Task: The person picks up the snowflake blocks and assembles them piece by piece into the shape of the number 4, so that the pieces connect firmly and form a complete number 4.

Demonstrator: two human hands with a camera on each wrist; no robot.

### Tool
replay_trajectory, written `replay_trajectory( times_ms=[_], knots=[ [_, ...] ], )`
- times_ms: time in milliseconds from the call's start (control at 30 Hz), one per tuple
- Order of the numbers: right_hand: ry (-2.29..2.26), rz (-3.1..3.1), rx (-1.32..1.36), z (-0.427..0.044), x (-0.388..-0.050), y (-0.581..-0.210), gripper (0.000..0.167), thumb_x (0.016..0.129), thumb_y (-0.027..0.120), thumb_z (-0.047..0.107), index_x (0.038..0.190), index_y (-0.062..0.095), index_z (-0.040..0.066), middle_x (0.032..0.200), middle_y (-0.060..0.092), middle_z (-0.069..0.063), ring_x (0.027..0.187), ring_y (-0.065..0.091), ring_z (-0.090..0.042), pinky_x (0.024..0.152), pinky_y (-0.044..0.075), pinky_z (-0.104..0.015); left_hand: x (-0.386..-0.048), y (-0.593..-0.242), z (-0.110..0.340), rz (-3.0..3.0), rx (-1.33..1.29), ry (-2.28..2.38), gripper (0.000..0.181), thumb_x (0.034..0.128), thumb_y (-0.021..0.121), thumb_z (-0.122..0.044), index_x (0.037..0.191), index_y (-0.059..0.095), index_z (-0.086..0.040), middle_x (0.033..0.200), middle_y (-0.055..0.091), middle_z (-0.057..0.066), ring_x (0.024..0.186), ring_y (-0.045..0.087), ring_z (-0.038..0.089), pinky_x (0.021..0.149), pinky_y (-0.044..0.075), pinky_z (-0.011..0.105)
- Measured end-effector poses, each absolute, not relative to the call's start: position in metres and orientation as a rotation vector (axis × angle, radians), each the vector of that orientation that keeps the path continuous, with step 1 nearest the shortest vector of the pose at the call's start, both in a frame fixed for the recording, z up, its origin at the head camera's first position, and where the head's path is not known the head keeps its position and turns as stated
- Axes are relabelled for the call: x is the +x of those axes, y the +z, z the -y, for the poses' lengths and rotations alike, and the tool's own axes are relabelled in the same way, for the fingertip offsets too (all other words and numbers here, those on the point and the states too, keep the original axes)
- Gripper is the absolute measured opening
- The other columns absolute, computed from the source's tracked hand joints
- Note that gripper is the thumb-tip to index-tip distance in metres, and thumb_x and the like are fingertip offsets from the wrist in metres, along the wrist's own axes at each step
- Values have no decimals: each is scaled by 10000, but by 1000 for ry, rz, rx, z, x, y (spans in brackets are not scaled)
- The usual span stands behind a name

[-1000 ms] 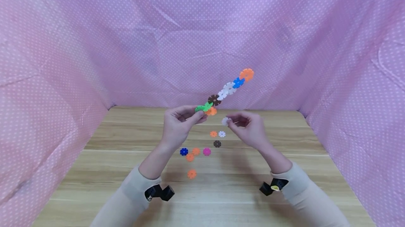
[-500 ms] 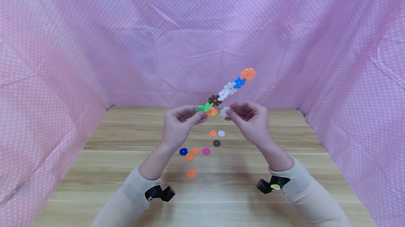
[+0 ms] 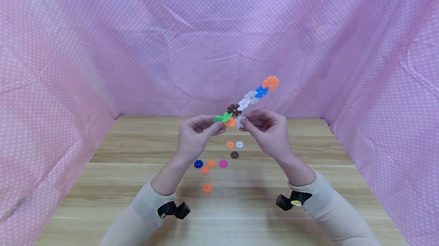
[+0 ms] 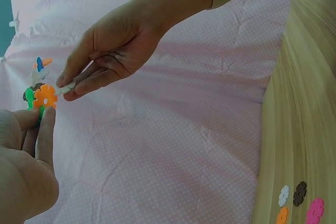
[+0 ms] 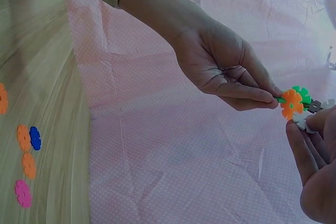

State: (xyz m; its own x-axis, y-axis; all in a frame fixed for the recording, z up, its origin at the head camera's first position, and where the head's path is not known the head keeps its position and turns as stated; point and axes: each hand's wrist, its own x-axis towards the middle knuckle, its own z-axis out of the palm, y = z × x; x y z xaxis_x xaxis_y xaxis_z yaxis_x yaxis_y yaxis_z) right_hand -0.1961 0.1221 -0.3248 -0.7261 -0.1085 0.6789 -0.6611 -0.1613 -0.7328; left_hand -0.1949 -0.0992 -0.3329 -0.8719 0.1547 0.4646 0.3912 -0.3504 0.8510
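My left hand [image 3: 195,135] pinches the green end of a chain of notched discs above the table. From the green discs [image 3: 223,118] the chain runs up and right through a brown disc [image 3: 234,110], white discs [image 3: 251,97] and a blue disc [image 3: 261,91] to an orange disc [image 3: 271,83]. Another orange disc [image 4: 45,97] is joined near the green ones. My right hand [image 3: 271,135] pinches a white disc [image 5: 302,122] between thumb and fingers, its edge at that orange disc's edge; whether the two interlock I cannot tell.
On the wooden table [image 3: 137,185] below lie loose discs: a white one [image 3: 239,144], a brown one [image 3: 234,155], a pink one [image 3: 223,163], a dark blue one [image 3: 198,164] and several orange ones [image 3: 207,187]. Pink dotted cloth [image 3: 219,48] surrounds the table's back and sides.
My right hand has risen and moved left, bringing its white disc from below right up to the orange disc. The chain's far end has shifted slightly right; my left hand has barely moved.
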Motion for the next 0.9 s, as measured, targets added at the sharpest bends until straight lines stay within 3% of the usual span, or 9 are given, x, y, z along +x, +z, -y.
replay_trajectory(
  times_ms=[200,467,633,733,900],
  knots=[
    [1911,1733,889,-123,-194,-324,132,830,711,-268,944,647,-251,921,818,46,770,805,-97,688,707,-299,-195,-334,100,1731,-739,-2338,179,926,703,159,1083,670,241,969,831,-36,858,817,133,831,708,358],
    [1860,1764,915,-127,-194,-324,94,823,730,-253,893,676,-220,884,813,71,746,801,-84,655,702,-289,-193,-335,101,1792,-763,-2291,194,927,721,134,1071,670,253,939,831,-64,830,819,125,814,711,373],
    [1876,1791,946,-131,-195,-327,168,876,824,-69,896,699,-179,879,820,10,751,806,-104,650,704,-311,-193,-335,100,1792,-800,-2330,183,934,713,129,1053,669,262,915,834,-44,820,820,131,832,708,378],
    [1854,1815,945,-132,-195,-326,152,879,826,-62,895,710,-159,885,823,23,750,807,-107,635,701,-300,-193,-335,100,1767,-827,-2358,101,936,704,135,1018,761,126,918,835,-30,825,820,132,836,708,372],
    [1811,1837,906,-131,-193,-321,102,824,758,-218,902,712,-171,888,817,92,760,806,-99,640,697,-276,-193,-333,99,1723,-844,-2373,378,926,702,154,934,826,-203,937,835,-33,841,820,130,838,707,371]
  ],
)
